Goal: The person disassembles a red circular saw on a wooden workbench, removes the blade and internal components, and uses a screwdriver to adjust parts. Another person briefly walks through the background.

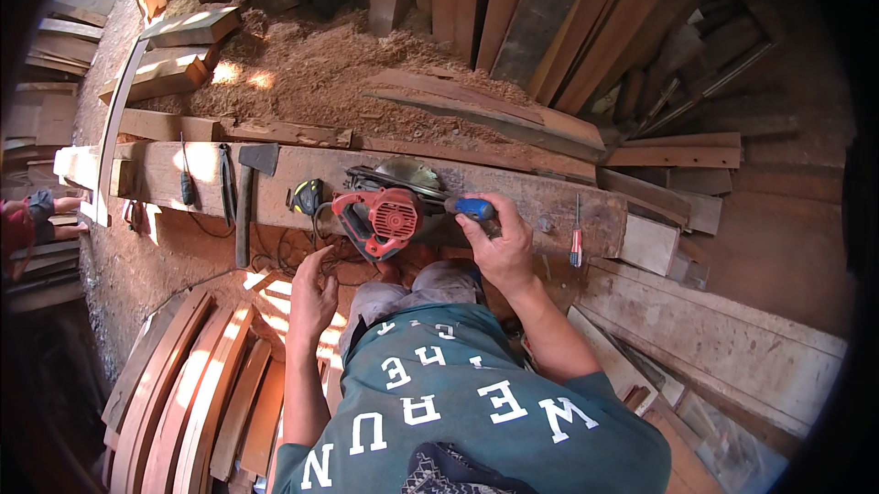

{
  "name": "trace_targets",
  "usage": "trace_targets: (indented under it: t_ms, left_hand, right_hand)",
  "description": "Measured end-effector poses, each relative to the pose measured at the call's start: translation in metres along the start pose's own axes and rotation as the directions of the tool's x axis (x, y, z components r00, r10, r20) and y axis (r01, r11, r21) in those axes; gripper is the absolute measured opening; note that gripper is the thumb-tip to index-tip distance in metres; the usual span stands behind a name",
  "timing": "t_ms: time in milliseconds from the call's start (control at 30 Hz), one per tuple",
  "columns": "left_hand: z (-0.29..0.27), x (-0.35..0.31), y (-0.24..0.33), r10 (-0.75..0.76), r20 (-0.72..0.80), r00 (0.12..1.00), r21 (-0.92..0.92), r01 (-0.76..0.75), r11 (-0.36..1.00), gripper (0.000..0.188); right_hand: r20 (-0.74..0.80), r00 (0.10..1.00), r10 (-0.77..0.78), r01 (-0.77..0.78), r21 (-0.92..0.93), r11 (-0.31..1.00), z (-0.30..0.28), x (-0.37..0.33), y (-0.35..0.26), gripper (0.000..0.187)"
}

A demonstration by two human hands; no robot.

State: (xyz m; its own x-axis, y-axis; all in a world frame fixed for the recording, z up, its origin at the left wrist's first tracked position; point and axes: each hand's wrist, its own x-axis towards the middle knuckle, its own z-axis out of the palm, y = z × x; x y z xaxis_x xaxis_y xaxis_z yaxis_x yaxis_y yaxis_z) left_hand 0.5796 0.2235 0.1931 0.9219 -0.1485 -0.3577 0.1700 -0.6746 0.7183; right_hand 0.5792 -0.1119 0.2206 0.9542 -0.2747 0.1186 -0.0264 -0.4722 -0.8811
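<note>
On the thick wooden beam (522,192) in front of me lies a red circular saw (396,217), its round blade (407,173) on the far side. My right hand (504,242) grips a blue-handled tool (474,209) at the saw's right; its working end is too unclear to name. My left hand (313,297) is held in the air to the saw's near left, fingers apart and holding nothing. Left of the saw sit a yellow and black tape measure (306,196) and a hatchet (245,210). A red-handled screwdriver (577,236) rests farther right on the beam.
Pliers (226,181) and a dark-handled screwdriver (187,184) lie on the beam's left. Sawdust (311,68) and upright boards (513,9) are beyond. Stacked planks (183,393) stand near left, a wide board (714,338) at right. Another person (37,219) is at the left edge.
</note>
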Motion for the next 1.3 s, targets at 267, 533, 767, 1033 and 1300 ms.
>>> trace_targets:
  t_ms: [267,533,767,1033,1300]
  left_hand:
    - [0.005,0.024,0.018,0.175,-0.028,0.984,-0.019,-0.176,0.984,0.046]
    - [0.028,0.060,0.090,0.432,-0.111,0.895,-0.103,-0.442,0.891,0.055]
    - [0.072,0.124,0.070,0.560,0.284,0.778,-0.199,-0.524,0.828,0.052]
    - [0.060,0.121,0.080,0.471,0.383,0.795,-0.522,-0.235,0.820,0.024]
    - [0.076,0.110,0.085,0.534,0.086,0.841,-0.179,-0.515,0.838,0.023]
  right_hand:
    - [-0.008,0.993,-0.122,0.117,-0.227,0.967,0.006,0.003,-0.016,0.033]
    - [0.372,0.922,0.105,0.133,-0.561,0.817,0.009,0.043,-0.067,0.033]
    - [0.741,0.660,0.124,0.438,-0.514,0.737,0.025,0.090,-0.082,0.033]
    - [0.944,0.329,0.001,0.603,-0.211,0.769,0.019,0.118,-0.088,0.031]
    - [0.874,0.485,-0.041,0.709,-0.365,0.604,0.017,0.109,-0.084,0.033]
